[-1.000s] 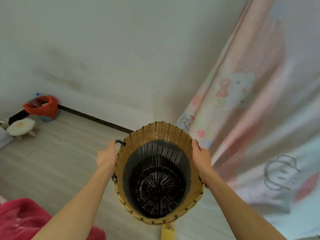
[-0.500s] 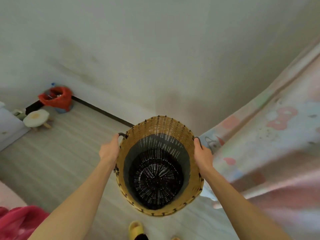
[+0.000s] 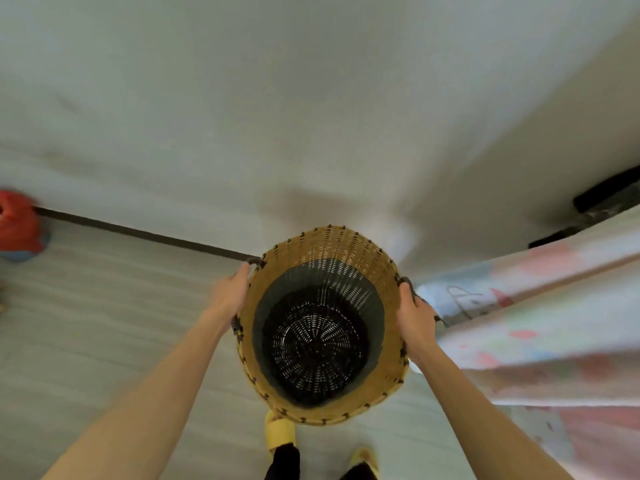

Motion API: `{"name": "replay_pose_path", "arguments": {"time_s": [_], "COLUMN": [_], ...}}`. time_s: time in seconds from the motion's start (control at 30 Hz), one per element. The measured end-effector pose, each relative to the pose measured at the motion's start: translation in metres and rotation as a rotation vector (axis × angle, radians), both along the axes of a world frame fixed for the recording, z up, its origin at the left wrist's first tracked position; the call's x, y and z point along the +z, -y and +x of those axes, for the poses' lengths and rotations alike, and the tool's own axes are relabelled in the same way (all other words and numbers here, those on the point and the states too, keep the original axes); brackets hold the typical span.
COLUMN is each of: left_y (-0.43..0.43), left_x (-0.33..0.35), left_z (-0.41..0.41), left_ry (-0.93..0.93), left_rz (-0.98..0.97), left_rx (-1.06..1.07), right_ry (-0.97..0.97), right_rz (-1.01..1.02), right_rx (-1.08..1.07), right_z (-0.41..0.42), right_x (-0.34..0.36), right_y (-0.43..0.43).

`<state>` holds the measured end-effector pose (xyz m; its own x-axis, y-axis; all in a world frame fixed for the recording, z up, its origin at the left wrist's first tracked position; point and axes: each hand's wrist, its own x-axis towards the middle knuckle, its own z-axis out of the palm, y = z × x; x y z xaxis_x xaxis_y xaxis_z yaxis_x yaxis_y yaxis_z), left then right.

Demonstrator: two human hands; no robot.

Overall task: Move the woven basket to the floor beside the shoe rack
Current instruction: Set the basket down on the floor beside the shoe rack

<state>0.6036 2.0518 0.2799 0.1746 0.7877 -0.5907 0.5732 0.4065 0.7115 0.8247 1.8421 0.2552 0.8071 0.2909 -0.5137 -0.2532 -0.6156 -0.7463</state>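
Two hands on one woven basket (image 3: pixel 320 327), gripping opposite sides of the rim: left hand (image 3: pixel 227 297) curled round the rim by a dark loop handle (image 3: pixel 254 262), right hand (image 3: pixel 415 315) closed over the rim at the matching handle opposite. Held upright and level, mouth toward the camera, dark slatted bottom plainly visible and nothing inside. Carried clear of the pale plank floor (image 3: pixel 104 306), directly above yellow slippers (image 3: pixel 278 433), close to the white wall (image 3: pixel 311 116) and its dark skirting strip (image 3: pixel 138 233). Symmetric grip probably chosen for balance: a tall, light, wide container, easier to steady from both sides than to swing from a single loop. Cartoon-print curtain (image 3: pixel 536 323) hanging just beside the right hand, likely to brush the weave in passing. Red bag (image 3: pixel 17 226) well apart at far left. No shoe rack clearly identifiable; dark shapes at upper right too blurred to name. Transport apparently mid-way, set-down not yet begun.
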Motion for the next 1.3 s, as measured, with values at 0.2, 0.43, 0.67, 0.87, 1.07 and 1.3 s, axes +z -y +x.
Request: {"name": "replay_pose_path", "arguments": {"time_s": [0.2, 0.43, 0.67, 0.87, 1.07, 1.3], "left_y": [-0.046, -0.077, -0.083, -0.101, -0.108, -0.095], "left_x": [-0.075, -0.205, -0.292, -0.331, -0.341, -0.341], "left_z": [0.028, 0.04, 0.067, 0.09, 0.097, 0.093], "left_ry": [-0.025, -0.266, -0.34, -0.341, -0.308, -0.312], "left_rz": [-0.061, -0.136, -0.019, 0.053, 0.094, 0.153], "left_rx": [-0.2, -0.442, -0.468, -0.436, -0.401, -0.461], "right_ry": [-0.061, -0.03, 0.023, 0.063, 0.102, 0.119], "right_rz": [-0.108, -0.235, -0.265, -0.245, -0.236, -0.324], "right_rx": [-0.049, -0.027, -0.049, -0.045, -0.064, 0.243], "right_z": [0.01, 0.026, 0.053, 0.081, 0.1, 0.091], "right_x": [-0.075, -0.189, -0.278, -0.31, -0.318, -0.321], "right_y": [-0.022, -0.035, -0.045, -0.059, -0.067, -0.062]}}
